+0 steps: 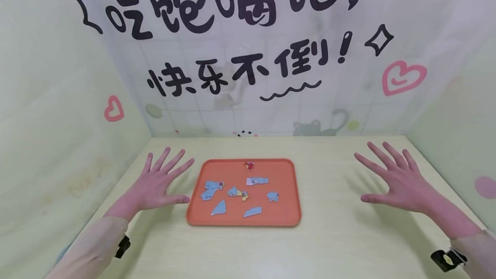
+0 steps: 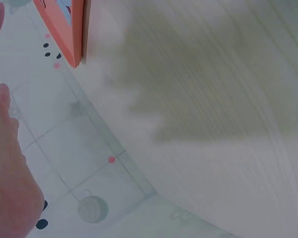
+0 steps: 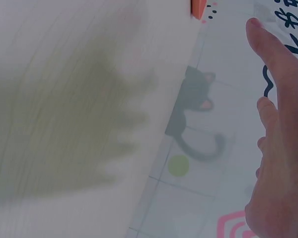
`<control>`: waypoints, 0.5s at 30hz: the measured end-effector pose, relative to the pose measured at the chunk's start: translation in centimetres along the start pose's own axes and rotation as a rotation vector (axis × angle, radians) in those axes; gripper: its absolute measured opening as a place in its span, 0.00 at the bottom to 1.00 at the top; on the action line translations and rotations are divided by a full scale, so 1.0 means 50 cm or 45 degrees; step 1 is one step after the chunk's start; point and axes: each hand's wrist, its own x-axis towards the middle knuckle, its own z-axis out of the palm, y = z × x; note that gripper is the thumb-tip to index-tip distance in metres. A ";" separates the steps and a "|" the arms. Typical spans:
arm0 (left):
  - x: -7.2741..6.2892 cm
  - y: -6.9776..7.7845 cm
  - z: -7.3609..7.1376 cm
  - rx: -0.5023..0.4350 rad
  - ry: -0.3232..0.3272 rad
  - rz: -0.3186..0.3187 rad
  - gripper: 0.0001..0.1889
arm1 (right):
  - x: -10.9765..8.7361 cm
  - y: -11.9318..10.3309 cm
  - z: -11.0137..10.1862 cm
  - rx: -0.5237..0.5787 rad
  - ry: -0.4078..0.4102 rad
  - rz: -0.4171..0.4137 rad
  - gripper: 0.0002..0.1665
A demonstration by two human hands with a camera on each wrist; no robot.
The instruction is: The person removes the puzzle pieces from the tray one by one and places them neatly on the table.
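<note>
Between printed walls [image 1: 58,98], both spread grips [image 1: 156,187] [image 1: 404,186] flank a tray [image 1: 277,215] on a pale table [image 1: 329,244].

Jagged blue scraps [image 1: 219,208] are seen strewn across the flat-lying orange tray [image 1: 279,218], a red scrap [image 1: 249,166] spotted farthest back!

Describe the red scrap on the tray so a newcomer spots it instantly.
On the pale tabletop lies an orange tray. The red scrap lies inside, by the middle of the tray's far side. It alone is mainly red; the other pieces are mostly light blue.
</note>
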 end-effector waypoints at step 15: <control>0.001 0.001 -0.011 0.022 -0.008 0.005 0.53 | 0.026 -0.015 0.003 0.017 -0.016 -0.047 0.61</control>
